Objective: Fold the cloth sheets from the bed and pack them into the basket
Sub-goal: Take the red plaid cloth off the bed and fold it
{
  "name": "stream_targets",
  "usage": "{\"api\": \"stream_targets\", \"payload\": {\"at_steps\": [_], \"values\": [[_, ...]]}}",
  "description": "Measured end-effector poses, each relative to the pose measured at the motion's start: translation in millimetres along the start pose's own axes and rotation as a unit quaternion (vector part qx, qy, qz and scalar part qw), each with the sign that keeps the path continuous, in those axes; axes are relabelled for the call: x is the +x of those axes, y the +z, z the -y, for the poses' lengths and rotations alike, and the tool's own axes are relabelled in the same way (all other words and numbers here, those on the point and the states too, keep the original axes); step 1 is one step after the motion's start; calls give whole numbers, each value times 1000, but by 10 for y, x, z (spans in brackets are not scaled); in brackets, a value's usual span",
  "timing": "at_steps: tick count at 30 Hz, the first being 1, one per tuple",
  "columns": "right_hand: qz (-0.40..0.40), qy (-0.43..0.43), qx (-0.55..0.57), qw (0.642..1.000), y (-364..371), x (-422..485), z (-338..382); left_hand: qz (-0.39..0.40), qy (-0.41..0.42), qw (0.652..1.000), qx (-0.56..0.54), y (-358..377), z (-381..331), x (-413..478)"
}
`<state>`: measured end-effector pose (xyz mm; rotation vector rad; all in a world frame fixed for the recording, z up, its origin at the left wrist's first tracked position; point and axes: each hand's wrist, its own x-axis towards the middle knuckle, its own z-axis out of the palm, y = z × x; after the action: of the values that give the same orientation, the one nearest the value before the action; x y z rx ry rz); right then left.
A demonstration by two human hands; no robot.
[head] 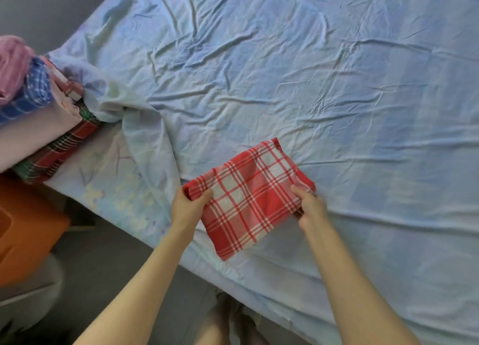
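A red and white checked cloth lies folded into a small rectangle near the bed's front edge. My left hand grips its left corner, thumb on top. My right hand pinches its right edge, with the thumb over the fabric. At the far left a stack of folded cloths rests on the bed's corner: pink, blue checked, pale lilac, and red-green plaid at the bottom. An orange basket stands on the floor below that stack, partly cut off by the frame's edge.
The bed is covered by a wrinkled light blue sheet that fills most of the view. Grey floor runs between the bed and the basket. My legs show at the bottom centre.
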<state>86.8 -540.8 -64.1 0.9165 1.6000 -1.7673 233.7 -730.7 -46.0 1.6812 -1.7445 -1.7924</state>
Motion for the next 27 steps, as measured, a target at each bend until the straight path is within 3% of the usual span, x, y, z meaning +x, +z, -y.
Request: {"api": "stream_targets", "payload": {"at_steps": [6, 13, 20, 27], "values": [[109, -66, -109, 986, 377, -901, 170, -16, 42, 998, -53, -925, -459, -262], [225, -108, -171, 953, 1521, -1788, 80, -116, 82, 987, -76, -2232, -1075, -91], [296, -115, -182, 931, 3366, -2412, -253, -176, 118, 974, -76, -3928, -1809, 763], [283, -118, -178, 935, 5157, -2747, -668, -258, 175, 948, 61, -5229, -2803, 2107]]}}
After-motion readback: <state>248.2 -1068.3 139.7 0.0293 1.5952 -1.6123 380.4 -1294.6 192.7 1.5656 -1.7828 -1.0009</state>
